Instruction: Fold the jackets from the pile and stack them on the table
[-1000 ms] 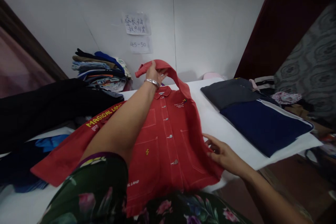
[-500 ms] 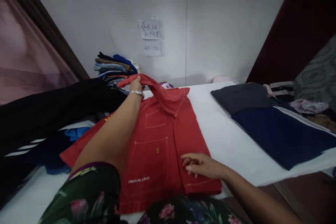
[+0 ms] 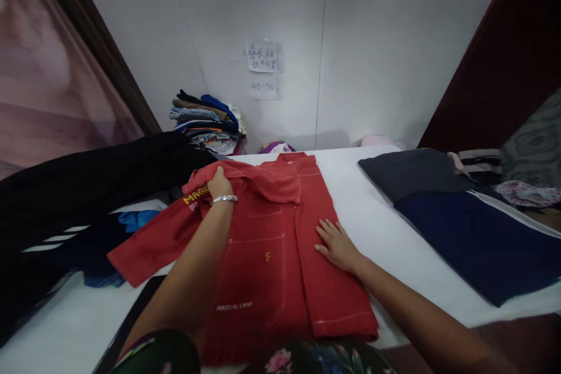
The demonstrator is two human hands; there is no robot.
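A red jacket (image 3: 258, 280) with white stitching and "MAGICAL LAND" lettering lies spread in front of me, its collar toward the wall. My left hand (image 3: 219, 184), wearing a silver bracelet, is closed on one of its sleeves, which is folded across the upper chest. The other sleeve-like panel runs down the right side of the front. On that right side my right hand (image 3: 339, 245) lies flat with its fingers spread. My left forearm covers part of the jacket's left side, where another red length with yellow letters sticks out.
On the white table (image 3: 346, 181), a folded grey garment (image 3: 416, 172) and a navy garment (image 3: 477, 239) lie at right. Black clothes (image 3: 100, 187) are heaped at left, with a pile of folded clothes (image 3: 208, 123) behind. Paper notes (image 3: 265, 70) hang on the wall.
My left hand has brought the red cloth it grips lower and toward me, laying it across the chest. My right hand has moved up the jacket and flattened, and the collar now shows.
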